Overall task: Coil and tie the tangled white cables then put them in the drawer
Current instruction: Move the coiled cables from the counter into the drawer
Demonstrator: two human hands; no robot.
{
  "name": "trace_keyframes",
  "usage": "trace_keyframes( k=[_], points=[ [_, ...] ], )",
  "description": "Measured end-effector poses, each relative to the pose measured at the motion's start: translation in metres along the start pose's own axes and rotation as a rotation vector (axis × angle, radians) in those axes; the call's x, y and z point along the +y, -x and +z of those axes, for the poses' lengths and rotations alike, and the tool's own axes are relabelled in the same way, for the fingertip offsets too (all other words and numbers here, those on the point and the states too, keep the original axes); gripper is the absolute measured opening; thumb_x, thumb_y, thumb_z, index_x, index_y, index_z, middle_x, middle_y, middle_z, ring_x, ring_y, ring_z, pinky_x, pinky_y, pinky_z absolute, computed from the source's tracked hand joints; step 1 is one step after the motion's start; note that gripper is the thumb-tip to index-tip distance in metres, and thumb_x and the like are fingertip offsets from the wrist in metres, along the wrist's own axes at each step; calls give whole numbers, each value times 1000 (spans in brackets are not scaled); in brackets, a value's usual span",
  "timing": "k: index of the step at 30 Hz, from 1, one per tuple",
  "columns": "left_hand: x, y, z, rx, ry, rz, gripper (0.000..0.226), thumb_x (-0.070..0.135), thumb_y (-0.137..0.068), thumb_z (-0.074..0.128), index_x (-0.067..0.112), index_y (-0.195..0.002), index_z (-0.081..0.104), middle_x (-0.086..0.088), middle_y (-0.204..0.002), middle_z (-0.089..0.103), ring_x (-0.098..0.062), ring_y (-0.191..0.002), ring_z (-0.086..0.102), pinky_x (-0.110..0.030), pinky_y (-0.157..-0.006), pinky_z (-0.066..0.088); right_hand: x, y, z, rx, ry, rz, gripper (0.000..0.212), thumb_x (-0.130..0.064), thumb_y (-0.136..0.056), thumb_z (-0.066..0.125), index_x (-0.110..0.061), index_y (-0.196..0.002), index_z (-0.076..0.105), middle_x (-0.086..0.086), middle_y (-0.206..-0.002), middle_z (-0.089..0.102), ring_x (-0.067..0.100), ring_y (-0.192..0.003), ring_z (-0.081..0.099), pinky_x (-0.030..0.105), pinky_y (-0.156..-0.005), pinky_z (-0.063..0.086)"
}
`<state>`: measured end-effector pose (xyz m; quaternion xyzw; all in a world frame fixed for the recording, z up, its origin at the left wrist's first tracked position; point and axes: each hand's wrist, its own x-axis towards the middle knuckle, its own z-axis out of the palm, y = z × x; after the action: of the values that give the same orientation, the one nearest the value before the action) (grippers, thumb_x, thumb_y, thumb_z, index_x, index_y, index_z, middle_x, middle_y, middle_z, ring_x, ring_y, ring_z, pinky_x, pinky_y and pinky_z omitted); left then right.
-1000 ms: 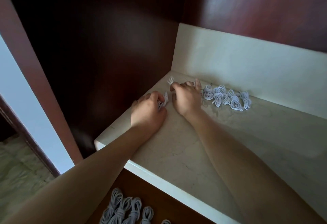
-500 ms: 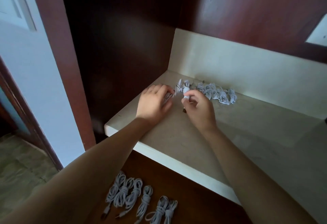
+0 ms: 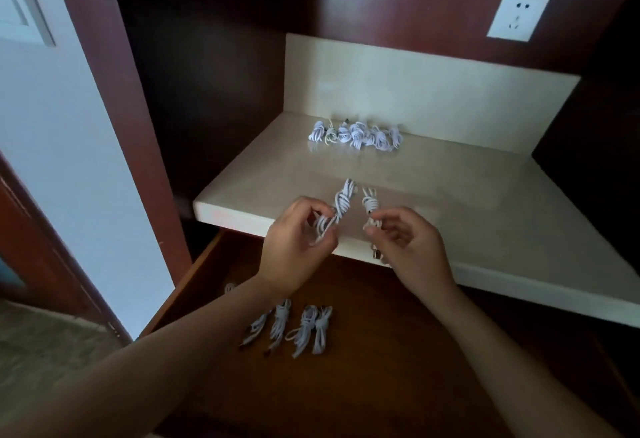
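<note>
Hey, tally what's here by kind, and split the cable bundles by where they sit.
Held bundles: 2, one in left hand, one in right hand
Drawer bundles: 4 showing
Counter bundles: about 7, crowded
Socket: 1
Total: about 14

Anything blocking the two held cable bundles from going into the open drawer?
Nothing visible. The left hand grips one tied white cable bundle, the right hand another, above the open brown wooden drawer; stored bundles leave bare wood beside them.

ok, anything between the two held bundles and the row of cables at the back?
Nothing: the head view shows bare counter between the held bundles and the back row of cables.
</note>
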<state>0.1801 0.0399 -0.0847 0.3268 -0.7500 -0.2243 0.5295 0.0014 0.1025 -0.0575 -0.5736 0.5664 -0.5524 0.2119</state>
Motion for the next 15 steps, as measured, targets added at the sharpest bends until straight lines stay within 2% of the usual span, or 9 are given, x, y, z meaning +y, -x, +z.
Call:
trace_keyframes(
  k=[2, 5, 8, 10, 12, 15],
  points=[
    [5, 15, 4, -40, 35, -31, 20, 14, -85, 69, 25, -97, 57, 14, -91, 59, -6, -74, 55, -16, -65, 42, 2, 19, -6, -9, 45, 14, 22, -14, -86, 74, -34, -91, 67, -17, -81, 68, 2, -74, 63, 25, -65, 55],
    [5, 40, 10, -111, 61, -102, 17, 17, -87, 67, 24, -96, 54, 14, -83, 57, -10, -69, 55, -20, -60, 43, 12, 47, -14, -36, 146, 47, 22, -20, -86, 73, -40, -90, 65, -10, -82, 69, 3, -69, 63, 28, -63, 55],
    [-2, 62, 16, -181, 24, -85, 20, 16, -86, 67, 24, -91, 50, 11, -76, 51, -11, -60, 49, -24, -54, 39, 32, 74, -16, -113, 234, 37, 17, -18, -86, 72, -33, -84, 63, -11, -77, 67, 7, -65, 63, 35, -61, 54],
    [-5, 71, 19, -257, -1, -37, 20, 17, -84, 67, 24, -89, 49, 12, -79, 51, -9, -62, 50, -22, -55, 38, 48, 86, -19, -148, 323, -12, 15, -17, -86, 70, -29, -83, 62, -15, -81, 65, 8, -69, 63, 33, -62, 53],
    [-9, 78, 22, -357, -48, -3, 17, 23, -83, 65, 26, -91, 50, 14, -84, 53, -6, -67, 55, -20, -57, 42, 62, 92, -23, -205, 352, 15, 15, -20, -85, 70, -30, -82, 61, -14, -80, 64, 8, -70, 62, 32, -64, 52],
    [-16, 87, 29, -500, -116, -98, 16, 31, -85, 63, 32, -94, 49, 16, -90, 57, -3, -69, 61, -21, -57, 47, 79, 95, -25, -319, 409, 98, 21, -23, -87, 70, -37, -79, 57, -11, -72, 61, 3, -65, 59, 26, -59, 47]
  ],
)
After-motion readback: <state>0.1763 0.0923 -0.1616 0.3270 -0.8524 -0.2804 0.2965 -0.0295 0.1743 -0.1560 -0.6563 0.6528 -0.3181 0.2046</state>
